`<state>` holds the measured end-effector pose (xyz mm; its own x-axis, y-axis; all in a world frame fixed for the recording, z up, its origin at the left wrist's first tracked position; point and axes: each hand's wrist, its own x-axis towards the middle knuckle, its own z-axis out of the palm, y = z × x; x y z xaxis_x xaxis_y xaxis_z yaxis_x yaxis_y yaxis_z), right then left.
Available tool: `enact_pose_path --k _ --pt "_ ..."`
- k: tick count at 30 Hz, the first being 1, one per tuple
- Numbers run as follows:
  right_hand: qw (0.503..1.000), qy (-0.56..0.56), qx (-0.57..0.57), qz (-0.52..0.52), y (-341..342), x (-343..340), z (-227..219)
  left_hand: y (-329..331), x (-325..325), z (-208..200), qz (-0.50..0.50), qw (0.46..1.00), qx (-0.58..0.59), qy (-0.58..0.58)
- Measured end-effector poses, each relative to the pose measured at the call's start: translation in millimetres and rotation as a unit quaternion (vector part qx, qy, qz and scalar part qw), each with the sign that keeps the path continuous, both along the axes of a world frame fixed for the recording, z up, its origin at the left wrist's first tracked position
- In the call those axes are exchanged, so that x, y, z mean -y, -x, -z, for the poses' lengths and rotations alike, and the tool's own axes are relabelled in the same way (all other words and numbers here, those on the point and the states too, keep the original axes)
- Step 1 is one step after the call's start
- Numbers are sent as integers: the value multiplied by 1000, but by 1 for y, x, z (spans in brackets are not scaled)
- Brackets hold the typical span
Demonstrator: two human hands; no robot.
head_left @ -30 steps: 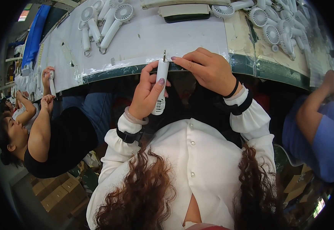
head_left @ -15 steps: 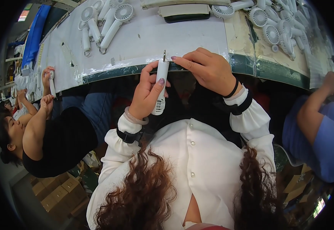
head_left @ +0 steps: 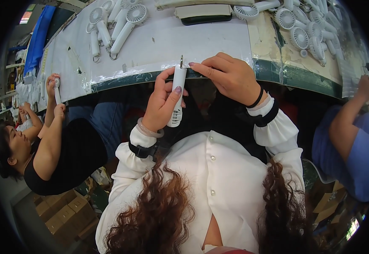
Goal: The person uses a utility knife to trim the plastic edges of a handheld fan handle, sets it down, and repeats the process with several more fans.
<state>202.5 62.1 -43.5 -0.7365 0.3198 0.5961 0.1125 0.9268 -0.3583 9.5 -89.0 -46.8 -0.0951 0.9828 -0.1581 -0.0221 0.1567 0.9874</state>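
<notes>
My left hand (head_left: 161, 105) is closed around a white handheld fan (head_left: 179, 82), its handle end pointing away from me and its slotted head low near my wrist. A metal clasp (head_left: 181, 61) stands up from the handle's far end. Just right of that clasp, my right hand (head_left: 231, 78) has its fingertips pinched together, with a thin bit showing between them and the handle end. What the fingertips hold is too small to make out.
The table's green front edge (head_left: 121, 80) runs just beyond my hands. White fans (head_left: 123, 34) lie at the far left, and more fans (head_left: 309, 31) are heaped at right. A dark pad (head_left: 206, 20) sits at the back. People work on both sides (head_left: 61, 156).
My hands and the fan stay in place. The person at left has shifted their arms, with the lower hand now nearer their own fan. The person at right has raised a hand slightly.
</notes>
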Motion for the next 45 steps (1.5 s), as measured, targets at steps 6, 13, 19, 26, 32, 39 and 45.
enact_pose_path --k 6,13,19,26,32,39,45 --pt "1000 3 -1 0 0 0 0 0 0 0 -3 1000 1 0" --pt "1000 5 0 -11 0 -1 0 -1 0 -2 -2 1000 5 2" --pt "1000 0 18 -14 -2 -1 -2 -1 0 -4 -6 1000 9 7" --pt "998 -26 49 -1 -3 6 -10 -1 1 -5 -11 1000 14 11" --pt "997 -37 72 -5 -4 6 -13 1 1 -6 -5 1000 -9 8" --pt "996 -35 85 -13 -5 6 -14 2 1 -10 -4 1000 -26 15" --pt "996 -31 81 -7 -4 8 -12 3 1 -16 -2 998 -43 37"
